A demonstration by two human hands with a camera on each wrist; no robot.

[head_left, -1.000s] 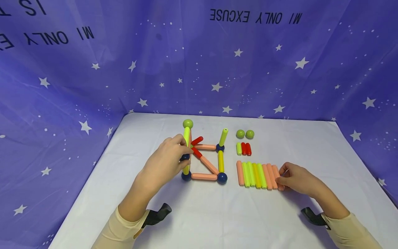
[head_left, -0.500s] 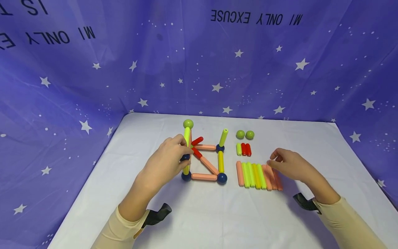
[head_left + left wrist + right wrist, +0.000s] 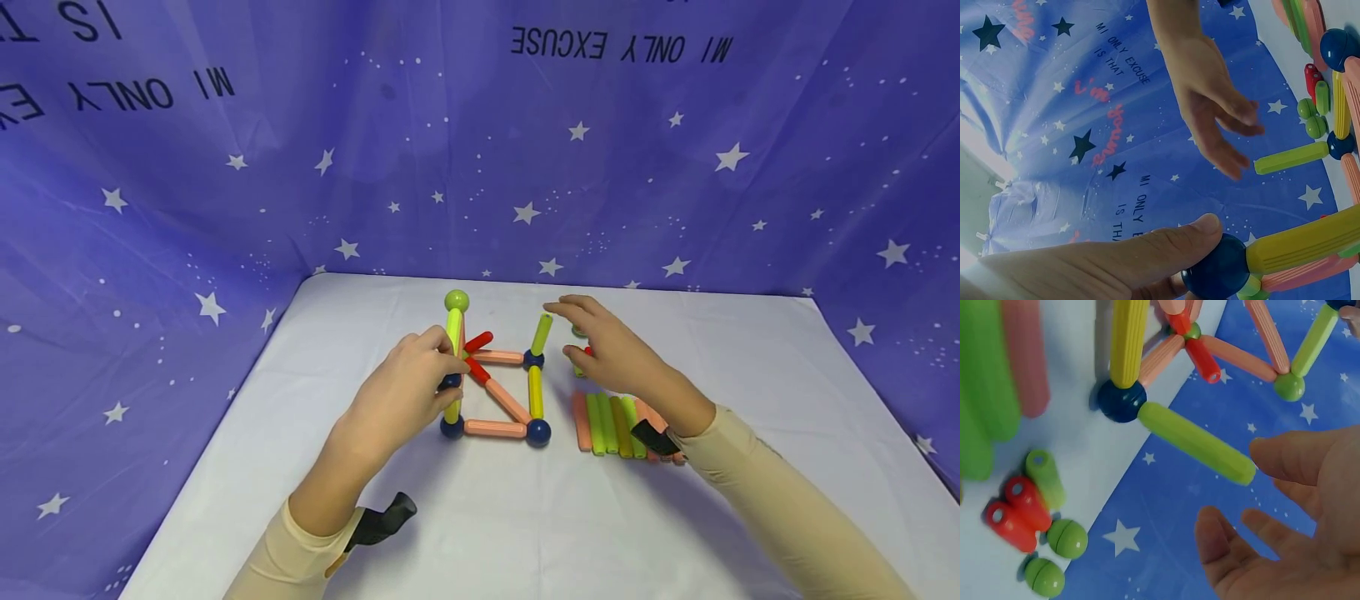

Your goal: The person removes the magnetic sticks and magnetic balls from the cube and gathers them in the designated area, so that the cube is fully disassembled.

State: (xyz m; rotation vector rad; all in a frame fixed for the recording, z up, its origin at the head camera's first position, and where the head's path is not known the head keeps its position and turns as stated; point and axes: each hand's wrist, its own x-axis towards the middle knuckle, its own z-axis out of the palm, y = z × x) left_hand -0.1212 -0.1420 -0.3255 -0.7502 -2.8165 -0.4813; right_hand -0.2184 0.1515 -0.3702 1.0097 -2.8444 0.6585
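My left hand (image 3: 401, 392) pinches a dark blue ball (image 3: 1217, 269) on top of a yellow rod (image 3: 1304, 240), at the left side of a frame of magnetic rods and balls. My right hand (image 3: 622, 350) is in the air with fingers spread and holds nothing. Its fingers are near the top of an upright lime rod (image 3: 542, 335), which stands on a blue ball (image 3: 1122, 400). In the right wrist view the thumb is at that rod's free end; whether they touch I cannot tell. Salmon and red rods (image 3: 477, 369) form the frame's base and diagonal.
To the right of the frame lies a row of salmon, lime and yellow rods (image 3: 606, 423), partly covered by the right forearm. Behind it are short red rods (image 3: 1011, 526), a short green rod (image 3: 1045, 478) and two green balls (image 3: 1067, 538). A starry blue cloth (image 3: 480, 167) hangs behind the table.
My right hand has left the right end of the rod row and moved left and away, over the short rods, to the upright lime rod, its fingers spreading. The left hand stays in place.
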